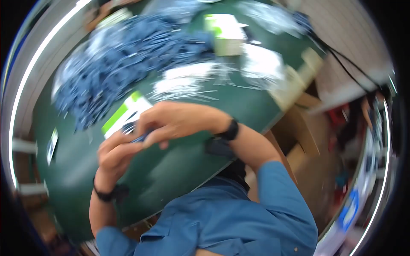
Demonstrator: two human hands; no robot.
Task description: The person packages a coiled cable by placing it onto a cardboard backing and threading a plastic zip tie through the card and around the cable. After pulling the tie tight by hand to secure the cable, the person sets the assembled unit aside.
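Both of my hands meet over the table, fingers pinched around a small dark blue piece (140,138), mostly covered by the fingers; its exact kind does not show. My left hand (114,154) grips it from the left and below. From the right, my right hand (173,123) closes on it with thumb and fingertips. A flat white and green box or card (121,114) lies just beyond the hands, partly hidden by them. Further off spreads a large heap of blue strap-like pieces (115,68), blurred by motion.
White thin strips (183,81) lie in a bundle on the green table (188,162). Behind them are a white and green box (228,36), a white packet (260,64) and clear plastic bags (271,17). A small card (52,146) lies far left. Cardboard boxes (299,132) stand beyond the right edge.
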